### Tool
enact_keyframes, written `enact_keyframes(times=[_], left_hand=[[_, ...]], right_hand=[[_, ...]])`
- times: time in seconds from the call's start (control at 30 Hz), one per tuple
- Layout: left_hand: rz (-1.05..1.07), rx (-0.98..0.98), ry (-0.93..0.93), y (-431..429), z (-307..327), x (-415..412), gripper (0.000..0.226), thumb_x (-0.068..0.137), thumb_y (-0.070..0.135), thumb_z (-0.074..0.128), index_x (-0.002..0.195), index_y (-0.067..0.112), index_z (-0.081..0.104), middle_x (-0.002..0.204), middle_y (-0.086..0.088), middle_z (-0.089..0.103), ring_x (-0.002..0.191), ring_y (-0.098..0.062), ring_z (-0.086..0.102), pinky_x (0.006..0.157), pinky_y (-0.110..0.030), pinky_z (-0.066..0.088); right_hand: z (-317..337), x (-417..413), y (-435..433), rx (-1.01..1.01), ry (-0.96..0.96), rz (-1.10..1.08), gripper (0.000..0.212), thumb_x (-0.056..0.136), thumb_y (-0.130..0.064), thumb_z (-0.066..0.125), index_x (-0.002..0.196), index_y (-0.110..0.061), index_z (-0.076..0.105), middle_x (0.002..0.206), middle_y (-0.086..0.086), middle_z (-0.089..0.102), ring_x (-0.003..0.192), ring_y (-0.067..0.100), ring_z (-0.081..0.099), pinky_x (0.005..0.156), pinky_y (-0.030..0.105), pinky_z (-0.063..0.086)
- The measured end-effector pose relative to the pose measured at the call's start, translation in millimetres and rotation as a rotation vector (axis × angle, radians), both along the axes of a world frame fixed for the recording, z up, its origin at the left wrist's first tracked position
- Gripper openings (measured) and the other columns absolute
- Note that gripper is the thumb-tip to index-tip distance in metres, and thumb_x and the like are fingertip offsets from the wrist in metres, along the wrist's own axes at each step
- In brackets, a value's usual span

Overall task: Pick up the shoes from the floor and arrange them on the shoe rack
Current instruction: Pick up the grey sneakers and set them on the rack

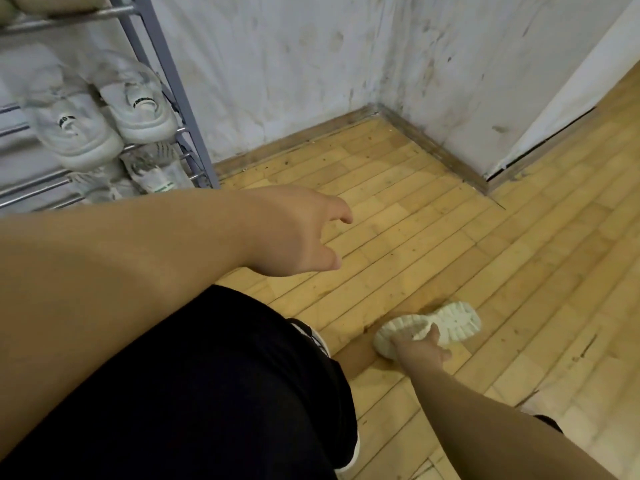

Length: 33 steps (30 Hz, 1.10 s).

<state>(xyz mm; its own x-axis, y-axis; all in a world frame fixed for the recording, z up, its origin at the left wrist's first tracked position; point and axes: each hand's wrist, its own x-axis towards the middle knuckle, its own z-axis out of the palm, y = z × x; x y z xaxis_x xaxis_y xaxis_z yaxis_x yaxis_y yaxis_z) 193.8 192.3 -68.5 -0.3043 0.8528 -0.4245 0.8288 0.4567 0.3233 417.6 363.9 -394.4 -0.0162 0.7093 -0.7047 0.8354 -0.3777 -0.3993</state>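
A white shoe (446, 322) lies upside down on the wooden floor, its chunky sole facing up. My right hand (420, 351) is closed around its near end, gripping it. My left hand (301, 233) hangs over the floor in mid-frame, empty, fingers loosely apart, right of the shoe rack (173, 81). The grey metal rack stands at the upper left against the wall. A pair of white sneakers (104, 116) rests on one shelf, and more white shoes (152, 168) sit on the shelf below.
My leg in black shorts (207, 393) fills the lower left, with my own shoe (318, 341) partly visible beside it. Scuffed white walls meet in a corner at the back, with a baseboard (426, 140). Wooden floor (519, 254) stretches to the right.
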Motion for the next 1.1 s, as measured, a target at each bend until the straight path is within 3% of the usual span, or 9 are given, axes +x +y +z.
enact_keyframes(times=[0.13,0.3,0.4,0.5,0.67,0.8,0.9,1.0,1.1], left_hand=[[-0.016,0.006,-0.011,1,-2,0,0.063,0.094,0.055,0.063,0.151,0.047,0.036,0.124,0.017,0.046,0.116,-0.013,0.055,0.101,-0.038,0.049],[0.0,0.005,-0.027,1,-5,-10,0.063,0.094,0.054,0.064,0.151,0.046,0.038,0.122,0.015,0.055,0.112,-0.012,0.056,0.1,-0.037,0.049],[0.001,0.015,-0.053,4,-7,-12,0.066,0.093,0.054,0.065,0.152,0.046,0.036,0.118,0.014,0.061,0.107,-0.009,0.057,0.093,-0.029,0.049],[-0.015,0.013,-0.054,4,-4,-11,0.078,0.091,0.054,0.068,0.156,0.048,0.024,0.135,0.012,0.058,0.12,-0.011,0.056,0.098,-0.03,0.046],[-0.089,-0.004,0.1,6,7,-4,0.102,0.084,0.067,0.067,0.159,0.051,0.0,0.167,0.007,0.017,0.15,-0.019,0.028,0.119,-0.041,0.032],[-0.2,-0.072,0.317,11,15,10,0.107,0.08,0.081,0.056,0.157,0.05,-0.012,0.171,0.002,-0.009,0.157,-0.025,-0.002,0.126,-0.048,0.008],[-0.287,-0.157,0.371,8,14,17,0.108,0.074,0.092,0.046,0.156,0.052,-0.012,0.172,0.0,0.002,0.156,-0.027,0.005,0.124,-0.051,0.01],[-0.214,-0.242,0.141,-2,9,17,0.11,0.073,0.087,0.057,0.157,0.054,-0.005,0.161,0.01,0.036,0.141,-0.019,0.04,0.115,-0.038,0.033],[-0.133,-0.242,-0.055,-12,4,16,0.107,0.074,0.074,0.073,0.158,0.055,0.008,0.157,0.016,0.04,0.135,-0.014,0.045,0.109,-0.03,0.036]], right_hand=[[-6,-11,0,-0.048,-0.043,-0.265,0.118,0.078,-0.049,0.084,0.16,-0.031,0.001,0.156,0.018,0.026,0.13,0.048,0.044,0.098,0.055,0.048],[-15,-22,2,0.028,-0.007,-0.387,0.12,0.071,-0.035,0.092,0.157,-0.033,0.007,0.148,0.022,0.038,0.126,0.047,0.05,0.1,0.062,0.049],[0,-26,0,0.148,0.061,-0.324,0.1,0.087,-0.021,0.078,0.157,-0.038,0.009,0.135,0.02,0.051,0.107,0.041,0.061,0.072,0.052,0.06],[42,-23,-2,0.249,0.226,-0.112,0.09,0.097,-0.014,0.065,0.16,-0.041,0.006,0.117,0.006,0.059,0.079,0.025,0.065,0.046,0.033,0.051],[132,-2,-13,0.743,0.32,0.609,0.076,0.088,-0.015,0.076,0.151,-0.035,0.039,0.108,-0.015,0.065,0.088,0.013,0.065,0.074,0.038,0.059],[181,8,-17,1.372,0.561,0.878,0.057,0.08,0.0,0.078,0.131,-0.016,0.059,0.108,0.003,0.07,0.104,0.021,0.059,0.101,0.039,0.044],[203,9,-24,1.534,0.748,1.007,0.045,0.091,-0.006,0.069,0.132,-0.014,0.053,0.104,0.008,0.071,0.101,0.023,0.061,0.099,0.039,0.046],[218,9,-23,1.525,0.812,1.061,0.027,0.102,-0.016,0.059,0.128,-0.013,0.054,0.1,0.01,0.071,0.097,0.022,0.06,0.1,0.033,0.045],[228,15,-20,1.392,0.797,1.107,0.036,0.094,-0.021,0.068,0.128,-0.015,0.057,0.104,0.006,0.068,0.097,0.021,0.059,0.101,0.022,0.04]])
